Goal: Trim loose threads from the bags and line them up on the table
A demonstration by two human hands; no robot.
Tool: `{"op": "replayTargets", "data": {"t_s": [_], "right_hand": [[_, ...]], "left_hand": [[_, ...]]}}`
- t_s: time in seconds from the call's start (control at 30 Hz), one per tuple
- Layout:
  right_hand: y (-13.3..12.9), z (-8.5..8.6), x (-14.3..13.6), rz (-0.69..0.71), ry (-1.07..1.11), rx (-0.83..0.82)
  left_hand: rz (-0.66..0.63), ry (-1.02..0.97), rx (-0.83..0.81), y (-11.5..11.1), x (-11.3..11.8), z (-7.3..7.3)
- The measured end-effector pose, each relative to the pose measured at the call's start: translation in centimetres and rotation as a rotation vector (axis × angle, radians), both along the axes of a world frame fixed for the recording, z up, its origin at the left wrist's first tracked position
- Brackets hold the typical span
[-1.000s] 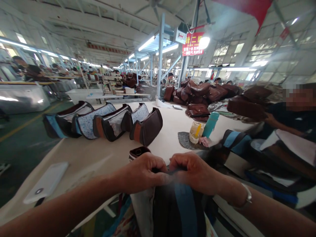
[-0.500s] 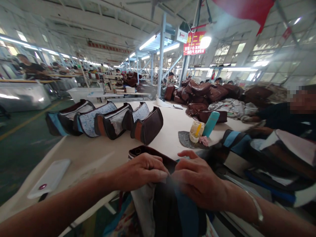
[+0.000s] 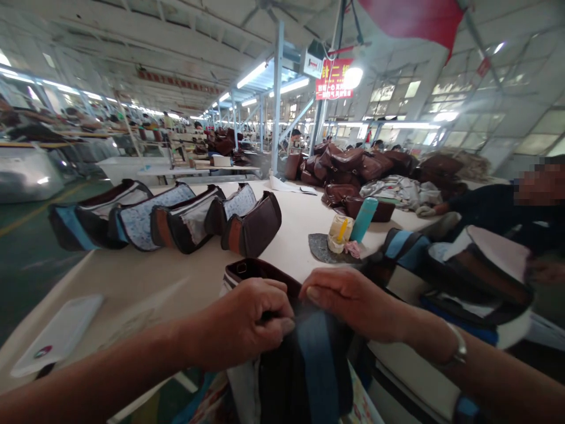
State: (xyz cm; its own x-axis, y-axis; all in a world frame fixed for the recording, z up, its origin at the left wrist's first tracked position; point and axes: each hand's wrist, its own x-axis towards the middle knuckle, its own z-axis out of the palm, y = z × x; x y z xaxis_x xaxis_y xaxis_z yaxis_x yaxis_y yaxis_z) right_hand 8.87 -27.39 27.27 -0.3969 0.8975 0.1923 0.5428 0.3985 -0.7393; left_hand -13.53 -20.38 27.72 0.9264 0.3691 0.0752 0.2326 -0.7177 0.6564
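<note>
A dark bag piece [image 3: 282,383] with a blue stripe and a light lining stands upright in front of me, its brown inner rim showing at the far side. My left hand [image 3: 251,321] is closed at its near top edge, thumb against bent fingers. On the right part of the same edge, my right hand [image 3: 348,300] pinches with thumb and fingers together. Both hands hide the part of the edge between their fingertips. Beyond them, a row of similar bag pieces [image 3: 256,227] in brown, blue and black stands on the pale table [image 3: 168,288].
A white phone-like object [image 3: 62,335] lies at left. A teal bottle [image 3: 364,219] and a pale pot [image 3: 339,232] stand on a dark mat. Brown bags [image 3: 348,165] are heaped behind. More bag pieces [image 3: 481,265] are stacked at right, near a co-worker [image 3: 481,203].
My right hand has turned over the edge, its fingers now drawn together. My left hand has shifted slightly along the rim. The whole view has swung a little to the right.
</note>
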Motion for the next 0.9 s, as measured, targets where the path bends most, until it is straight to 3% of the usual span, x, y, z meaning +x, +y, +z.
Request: {"op": "replayTargets", "data": {"t_s": [0.2, 0.27, 0.37, 0.43, 0.53, 0.67, 0.77, 0.9], "right_hand": [[1.6, 3.1, 0.7, 0.255, -0.212, -0.16], [1.0, 4.1, 0.0, 0.202, -0.282, -0.075], [0.1, 5.6, -1.1, 0.023, -0.39, 0.181], [0.4, 6.1, -1.1, 0.038, -0.332, 0.205], [2.4, 4.6, -0.1, 0.203, -0.152, 0.05], [4.8, 0.1, -0.4, 0.306, 0.017, -0.108], [4.8, -1.7, -2.4, 0.254, 0.154, -0.175], [4.1, -1.1, -4.4, 0.206, 0.159, -0.097]], "left_hand": [[-0.004, -0.051, 0.066, -0.2, 1.2, 0.6], [-0.028, -0.082, 0.075, 0.2, 1.4, 1.3], [-0.088, -0.134, 0.043, 1.5, 1.2, 2.5], [-0.117, -0.149, -0.023, 2.8, 0.7, 2.8], [-0.091, -0.176, -0.182, 5.0, -0.7, 2.1], [-0.067, -0.128, -0.379, 6.5, -3.2, 0.6], [-0.035, -0.024, -0.338, 5.6, -4.7, 1.1], [0.07, 0.131, -0.183, 3.0, -4.9, 2.6]]}}
